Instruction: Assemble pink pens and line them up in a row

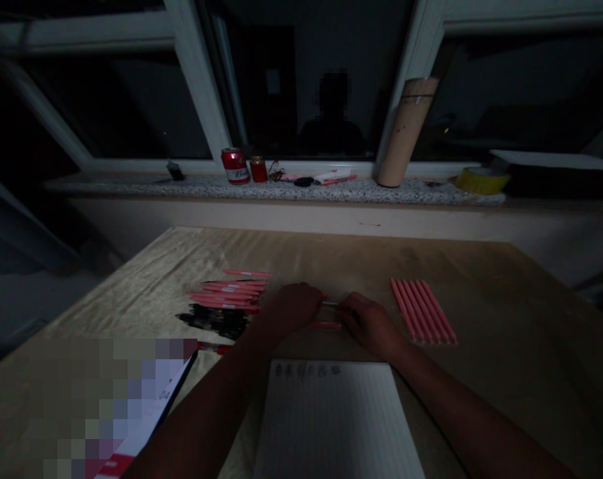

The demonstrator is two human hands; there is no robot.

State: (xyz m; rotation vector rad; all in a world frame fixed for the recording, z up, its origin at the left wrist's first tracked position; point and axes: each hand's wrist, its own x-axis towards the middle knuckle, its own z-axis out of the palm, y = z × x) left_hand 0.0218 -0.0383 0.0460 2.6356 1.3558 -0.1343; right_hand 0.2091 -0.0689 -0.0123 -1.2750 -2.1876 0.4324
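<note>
My left hand (297,307) and my right hand (368,322) are close together over the middle of the table, fingers closed on the two ends of a slim pen (330,304). A pale, shiny stretch of it shows between them; the fingers hide the rest. Just below, a pink pen part (327,325) lies on the table between the hands. Left of my left hand is a pile of pink pens (226,293), with black pens (216,320) heaped in front of it. To the right of my right hand, several pink pens (423,311) lie side by side in a neat row.
A lined notebook (338,419) with handwriting lies in front of me. A red pen (214,347) is at the left. On the windowsill stand a red can (236,166), a small red jar (258,169), a tall tube (408,133) and yellow tape (482,181).
</note>
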